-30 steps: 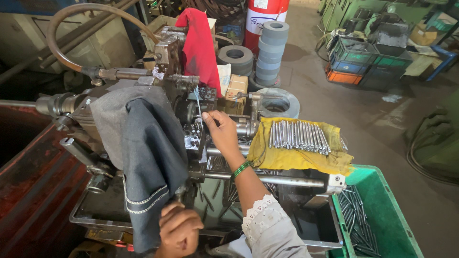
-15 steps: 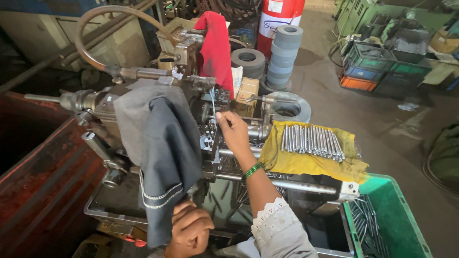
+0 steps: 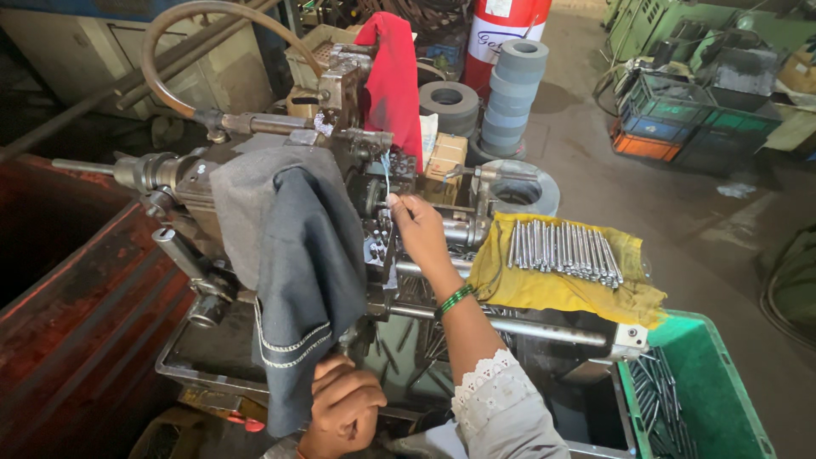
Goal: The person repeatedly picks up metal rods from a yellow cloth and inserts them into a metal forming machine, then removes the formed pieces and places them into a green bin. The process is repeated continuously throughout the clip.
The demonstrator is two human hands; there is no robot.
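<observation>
The right hand (image 3: pixel 418 228) pinches a thin metal pin (image 3: pixel 387 174), held upright at the middle of the machine (image 3: pixel 357 153). The left hand (image 3: pixel 344 412) is clenched around a low lever, just under the hanging grey cloth (image 3: pixel 297 246). More pins (image 3: pixel 565 249) lie on a yellow cloth (image 3: pixel 544 285) beside. The grey cloth or fingers could catch in moving parts, since both sit so close.

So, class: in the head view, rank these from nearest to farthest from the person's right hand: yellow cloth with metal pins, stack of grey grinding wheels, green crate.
From the right hand at the machine:
1. Yellow cloth, just to its right.
2. Stack of grey grinding wheels, behind, up right.
3. Green crate, lower right corner.
</observation>
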